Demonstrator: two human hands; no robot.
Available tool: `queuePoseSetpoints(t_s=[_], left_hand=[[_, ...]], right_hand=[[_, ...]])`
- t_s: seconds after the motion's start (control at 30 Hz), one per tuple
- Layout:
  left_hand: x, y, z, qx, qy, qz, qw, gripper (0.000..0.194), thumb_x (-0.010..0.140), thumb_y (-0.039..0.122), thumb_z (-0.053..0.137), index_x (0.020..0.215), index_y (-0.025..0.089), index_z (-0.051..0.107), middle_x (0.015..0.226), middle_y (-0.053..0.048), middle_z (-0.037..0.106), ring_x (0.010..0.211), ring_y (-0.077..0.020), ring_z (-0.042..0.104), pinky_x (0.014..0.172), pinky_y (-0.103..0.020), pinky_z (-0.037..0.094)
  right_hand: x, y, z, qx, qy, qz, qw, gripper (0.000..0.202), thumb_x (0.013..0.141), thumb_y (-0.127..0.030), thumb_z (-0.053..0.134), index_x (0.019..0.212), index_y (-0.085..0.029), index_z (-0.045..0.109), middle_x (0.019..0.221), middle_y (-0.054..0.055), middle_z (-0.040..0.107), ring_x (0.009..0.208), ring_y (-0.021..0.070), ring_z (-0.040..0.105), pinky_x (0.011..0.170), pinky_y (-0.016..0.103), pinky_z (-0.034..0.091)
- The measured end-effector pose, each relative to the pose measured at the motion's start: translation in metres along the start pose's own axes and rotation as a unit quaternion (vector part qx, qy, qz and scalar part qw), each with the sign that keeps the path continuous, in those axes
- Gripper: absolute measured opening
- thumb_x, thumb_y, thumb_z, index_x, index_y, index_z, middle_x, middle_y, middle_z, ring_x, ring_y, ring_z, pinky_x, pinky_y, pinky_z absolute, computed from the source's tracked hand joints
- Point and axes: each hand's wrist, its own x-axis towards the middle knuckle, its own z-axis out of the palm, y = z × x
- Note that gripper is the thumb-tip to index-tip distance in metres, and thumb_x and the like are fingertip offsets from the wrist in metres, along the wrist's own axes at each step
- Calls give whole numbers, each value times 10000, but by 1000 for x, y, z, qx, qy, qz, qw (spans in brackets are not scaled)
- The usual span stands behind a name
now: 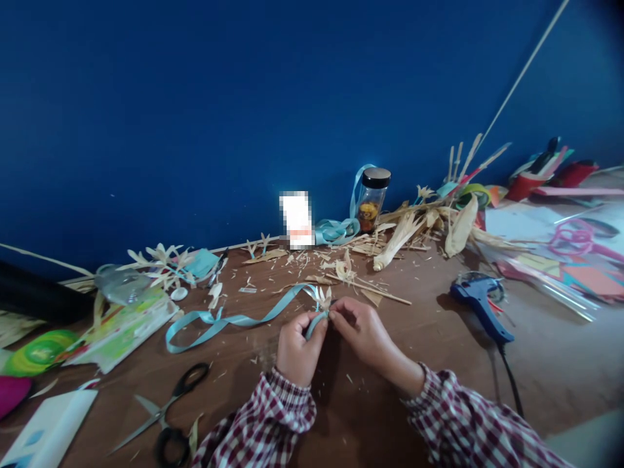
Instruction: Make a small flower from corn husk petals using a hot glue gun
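Observation:
Near the middle of the table, my left hand (298,343) pinches a light blue ribbon (246,320) at the base of a small pale flower (324,298) that looks made of dried corn husk. The petals stand up above the fingertips. My right hand (366,333) is closed in a pinch at the same spot, its thumb and index finger on the ribbon beside the flower. Both hands' fingertips nearly meet, and the flower's stem is hidden behind them. From the flower, the ribbon's loose length curls away to the left across the table.
Black-handled scissors (163,409) lie open at front left. To the right rests a blue glue gun (482,305) with its cord. Corn husks (400,240), a black-lidded jar (374,200) and coiled ribbon (338,231) sit by the blue wall. Pink scissors (575,239) lie far right.

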Motion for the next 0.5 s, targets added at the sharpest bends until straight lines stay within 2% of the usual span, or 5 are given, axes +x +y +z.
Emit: queuePoseSetpoints(t_s=[0.17, 0.33, 0.5], left_hand=[[0, 0, 0, -29, -13, -41, 999, 259, 731, 336, 589, 825, 115, 684, 694, -41, 688, 669, -184, 605, 608, -248, 465], [2, -1, -2, -15, 2, -76, 997, 279, 707, 366, 610, 752, 101, 688, 642, -32, 664, 620, -172, 577, 592, -248, 453], [3, 0, -3, 10, 9, -55, 998, 243, 716, 338, 597, 743, 110, 679, 629, -20, 651, 615, -160, 563, 593, -238, 446]], right_hand=[[-1, 4, 0, 7, -5, 3, 1000, 149, 848, -237, 486, 776, -158, 591, 672, -4, 595, 620, 122, 515, 568, 214, 388], [-3, 3, 3, -19, -7, -14, 1000, 127, 840, -216, 493, 778, -165, 591, 664, -4, 591, 604, 122, 506, 548, 211, 370], [-2, 0, 4, -31, 5, -13, 999, 116, 827, -198, 505, 761, -165, 594, 645, -9, 590, 582, 116, 507, 539, 205, 364]])
